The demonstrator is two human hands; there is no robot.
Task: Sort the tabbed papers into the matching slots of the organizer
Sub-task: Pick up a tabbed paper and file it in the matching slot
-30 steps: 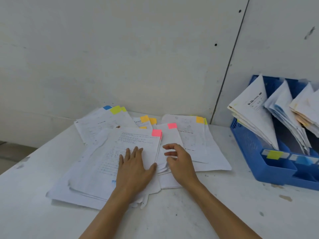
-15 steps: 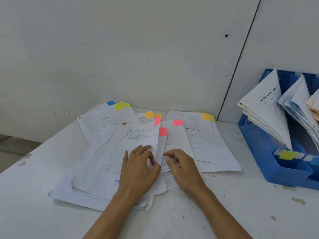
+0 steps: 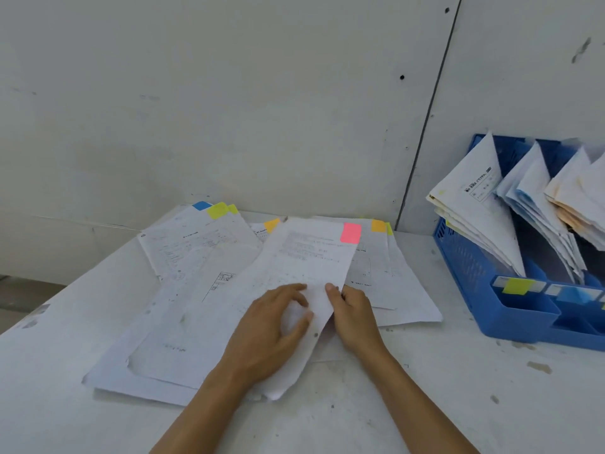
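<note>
Both my hands grasp the pink-tabbed sheet (image 3: 304, 267) over the spread paper pile (image 3: 183, 326): my left hand (image 3: 271, 335) curls around its near left edge, my right hand (image 3: 355, 312) pinches its right edge. The blue organizer (image 3: 510, 309) sits far right on the white table (image 3: 442, 404).

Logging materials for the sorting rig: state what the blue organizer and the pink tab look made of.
Blue organizer: apparently moulded plastic, slightly glossy, judging by its mesh-patterned side wall and rounded front pockets. Pink tab: looks like a matte paper sticky flag, flat and opaque on its sheet's corner; thin film can't be ruled out.
</note>
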